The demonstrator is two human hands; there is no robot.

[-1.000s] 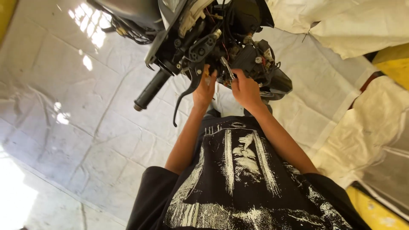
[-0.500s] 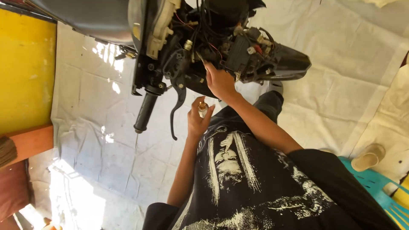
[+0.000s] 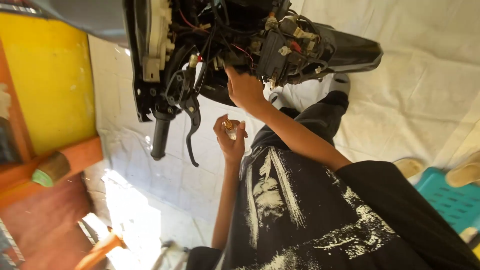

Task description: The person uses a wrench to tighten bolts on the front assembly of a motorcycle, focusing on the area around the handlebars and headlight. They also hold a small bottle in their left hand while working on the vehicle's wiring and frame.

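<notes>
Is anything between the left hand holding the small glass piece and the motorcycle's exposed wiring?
Yes. The right hand sits directly between them, with its fingers at the exposed wiring. The left hand holds the small glass piece just below. The brake lever hangs off to the side, apart.

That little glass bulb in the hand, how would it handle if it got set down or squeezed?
The bulb looks like clear glass, so probably fragile under a squeeze. It is small, likely light. Its rounded shape would probably roll on the tiled floor.
</notes>
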